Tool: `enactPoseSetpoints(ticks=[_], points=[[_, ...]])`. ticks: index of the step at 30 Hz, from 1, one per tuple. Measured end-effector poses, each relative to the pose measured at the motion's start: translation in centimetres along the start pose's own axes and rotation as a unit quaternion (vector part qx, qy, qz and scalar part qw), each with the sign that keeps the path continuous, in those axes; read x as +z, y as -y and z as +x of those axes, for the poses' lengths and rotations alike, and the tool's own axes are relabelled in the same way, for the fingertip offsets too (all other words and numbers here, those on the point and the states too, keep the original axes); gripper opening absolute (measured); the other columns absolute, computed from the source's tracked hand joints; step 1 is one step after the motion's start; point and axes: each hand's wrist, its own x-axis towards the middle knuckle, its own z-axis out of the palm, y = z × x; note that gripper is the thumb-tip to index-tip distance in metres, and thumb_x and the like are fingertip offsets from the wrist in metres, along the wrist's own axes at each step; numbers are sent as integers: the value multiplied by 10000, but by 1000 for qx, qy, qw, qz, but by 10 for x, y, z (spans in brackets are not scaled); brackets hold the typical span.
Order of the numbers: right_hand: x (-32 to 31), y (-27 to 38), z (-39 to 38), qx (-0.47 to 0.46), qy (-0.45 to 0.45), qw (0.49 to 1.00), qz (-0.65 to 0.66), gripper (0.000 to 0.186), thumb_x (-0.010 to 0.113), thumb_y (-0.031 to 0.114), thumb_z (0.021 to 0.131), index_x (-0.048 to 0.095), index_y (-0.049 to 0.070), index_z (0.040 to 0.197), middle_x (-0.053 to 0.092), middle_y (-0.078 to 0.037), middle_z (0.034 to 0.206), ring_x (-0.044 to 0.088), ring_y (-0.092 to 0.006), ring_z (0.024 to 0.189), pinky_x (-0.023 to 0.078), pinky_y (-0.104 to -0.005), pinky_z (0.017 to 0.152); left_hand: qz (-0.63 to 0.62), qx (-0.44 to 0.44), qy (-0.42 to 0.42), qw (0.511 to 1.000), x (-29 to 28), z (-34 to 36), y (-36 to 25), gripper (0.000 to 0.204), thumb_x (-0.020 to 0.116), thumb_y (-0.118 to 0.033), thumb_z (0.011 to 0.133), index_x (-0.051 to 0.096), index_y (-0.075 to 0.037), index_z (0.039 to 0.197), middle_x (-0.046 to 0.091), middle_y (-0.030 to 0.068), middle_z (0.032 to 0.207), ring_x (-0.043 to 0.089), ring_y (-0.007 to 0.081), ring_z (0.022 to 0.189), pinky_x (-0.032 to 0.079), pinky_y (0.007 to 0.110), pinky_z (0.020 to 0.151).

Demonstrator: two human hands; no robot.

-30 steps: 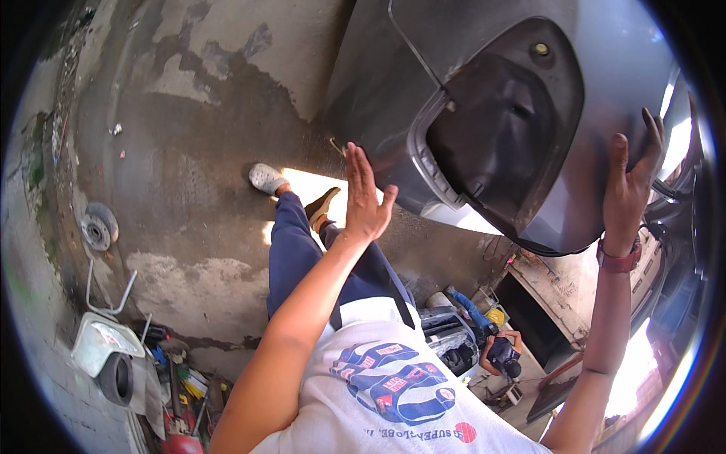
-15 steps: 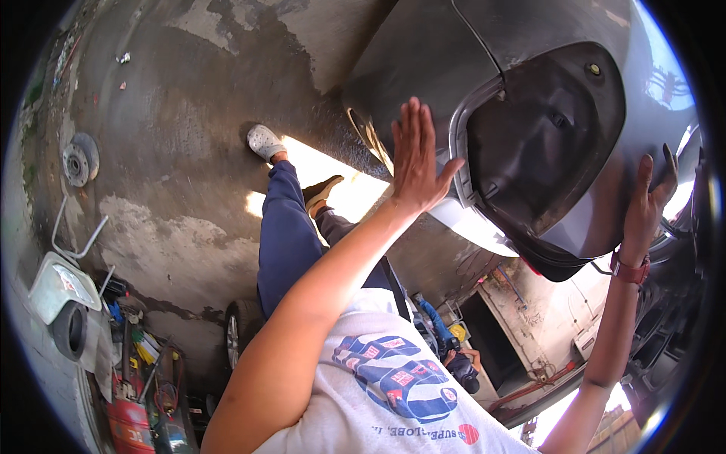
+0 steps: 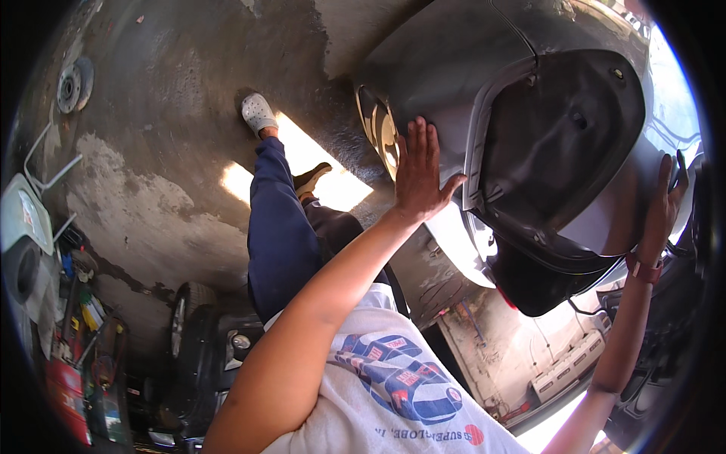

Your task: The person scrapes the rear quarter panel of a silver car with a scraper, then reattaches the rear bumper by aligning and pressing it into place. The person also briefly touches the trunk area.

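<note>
A glossy grey car body panel (image 3: 446, 68) fills the upper right, with a large dark moulded recess (image 3: 563, 144) in it. My left hand (image 3: 423, 170) lies flat against the panel on the left side of the recess, fingers stretched and thumb out toward its rim. On the far right, my right hand (image 3: 662, 212), with a red band (image 3: 643, 269) at the wrist, rests along the panel's outer side. Its fingers are extended and partly dark in shadow. Below the recess hangs a black lower part (image 3: 541, 276) of the car.
Wet, patched concrete floor (image 3: 151, 181) stretches to the left, where a wheel hub disc (image 3: 74, 85) lies. A white chair (image 3: 26, 212), a red canister (image 3: 66, 397) and assorted tools stand at lower left. Behind my left arm is a wheel (image 3: 185, 310).
The view has shifted, and the car panel now sits a little farther right and lower. More of its black lower part shows. Both hands stay on the panel. A person near the wall has gone from view.
</note>
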Motion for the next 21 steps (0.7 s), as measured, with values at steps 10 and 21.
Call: enactPoseSetpoints(ticks=[10, 21], points=[[-12, -33, 34, -135, 52, 982, -124, 631, 446, 454, 1178, 375, 167, 1735, 493, -184, 1672, 611, -316, 1435, 506, -445, 1196, -216, -153, -118, 957, -14, 77, 53, 1199, 378, -844, 1039, 162, 135, 1697, 236, 359, 1761, 204, 448, 1675, 170, 536, 1365], [-27, -60, 58, -264, 60, 931, -243, 538, 433, 199, 1207, 351, 159, 1737, 400, -171, 1719, 561, -274, 1476, 480, -391, 1238, -47, -78, -168, 982, 2, 20, -8, 1283, 470, -833, 1009, 78, 187, 1680, 84, 426, 1759, 103, 537, 1669, 99, 620, 1360]])
